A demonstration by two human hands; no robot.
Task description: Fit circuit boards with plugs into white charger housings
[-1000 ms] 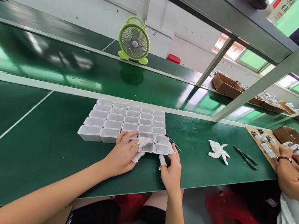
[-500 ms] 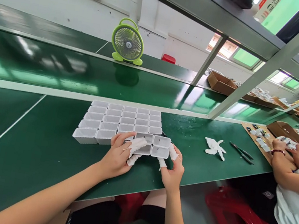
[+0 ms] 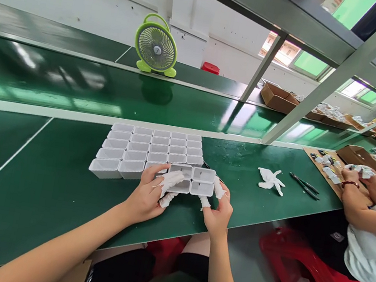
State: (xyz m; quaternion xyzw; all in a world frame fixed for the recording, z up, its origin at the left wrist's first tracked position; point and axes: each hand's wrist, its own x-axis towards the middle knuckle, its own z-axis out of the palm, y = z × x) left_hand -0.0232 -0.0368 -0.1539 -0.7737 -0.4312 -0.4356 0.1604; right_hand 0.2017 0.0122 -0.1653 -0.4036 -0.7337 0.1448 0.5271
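Observation:
Between my two hands is a small block of white plastic boxes (image 3: 201, 189), two by two, with dark slots showing inside. My left hand (image 3: 150, 195) grips its left side, with white-wrapped fingers lying over the near-left box. At the right side, my right hand (image 3: 219, 209) pinches it with a thumb and fingers wrapped in the same white material. Just behind and to the left stands a larger grid of white open boxes (image 3: 131, 168) on the green table (image 3: 52, 195). The held block hides part of that grid's near right corner.
A white glove (image 3: 270, 181) and pliers (image 3: 305, 185) lie to the right. Beyond them, a co-worker's hands (image 3: 353, 178) handle white parts beside cardboard boxes (image 3: 368, 164). A green fan (image 3: 157, 49) stands on the far ledge. A red stool (image 3: 310, 272) is below right.
The camera view has shifted slightly. Both hands keep the same hold on the block of boxes, which stays nearly in place. The co-worker's hands have moved a little.

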